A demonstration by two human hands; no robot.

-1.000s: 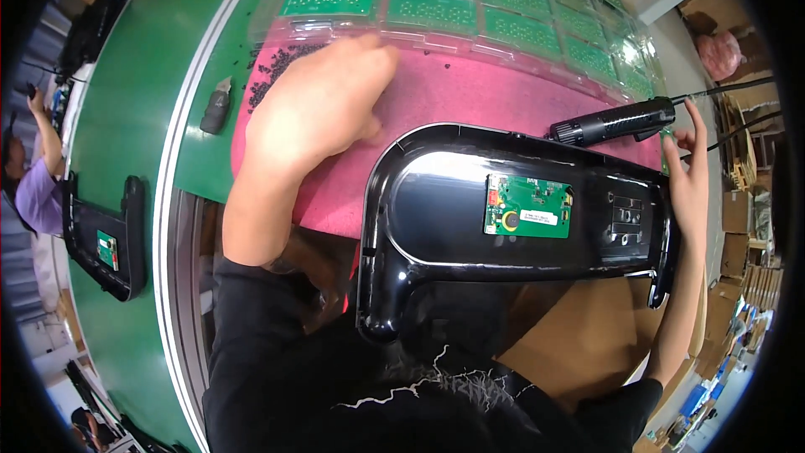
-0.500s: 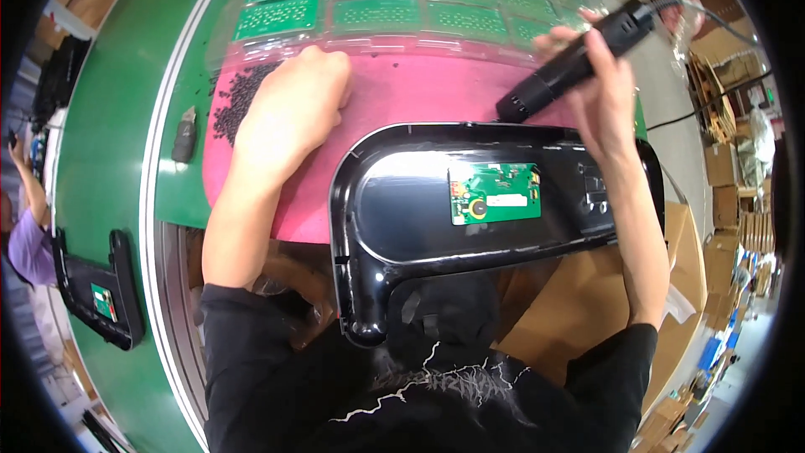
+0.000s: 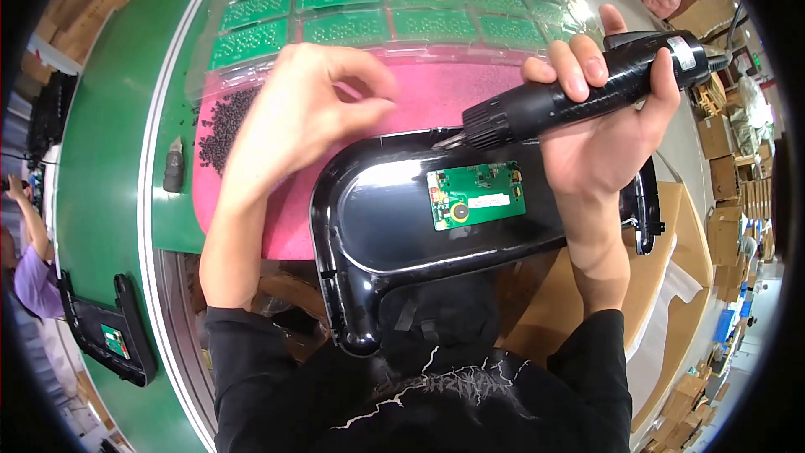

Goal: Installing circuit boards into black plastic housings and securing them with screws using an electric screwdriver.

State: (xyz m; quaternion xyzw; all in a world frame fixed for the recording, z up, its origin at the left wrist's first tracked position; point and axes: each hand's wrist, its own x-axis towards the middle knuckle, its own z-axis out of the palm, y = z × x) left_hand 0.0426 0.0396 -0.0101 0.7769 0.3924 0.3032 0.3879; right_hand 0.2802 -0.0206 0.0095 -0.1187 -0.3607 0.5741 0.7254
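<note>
My right hand (image 3: 608, 138) grips a black electric screwdriver (image 3: 579, 92), held slantwise with its tip pointing left over the top edge of a glossy black plastic housing (image 3: 377, 226). A small green circuit board (image 3: 475, 195) lies inside that housing. My left hand (image 3: 302, 113) hovers over the pink mat (image 3: 436, 96), thumb and fingertips pinched together near the driver's tip; whatever they pinch is too small to see. A heap of small black screws (image 3: 222, 122) lies on the mat to the left.
A clear tray of several green circuit boards (image 3: 394, 4) lies beyond the mat. A green conveyor belt (image 3: 101, 168) curves at left, carrying another black housing (image 3: 109, 335). A small dark bottle (image 3: 173, 166) stands by the mat. Another person (image 3: 29, 260) works far left; cardboard boxes (image 3: 721, 143) at right.
My right hand has lifted the screwdriver from the far right and brought it over the housing. My left hand left the screw heap and rose toward the driver tip, fingers pinched.
</note>
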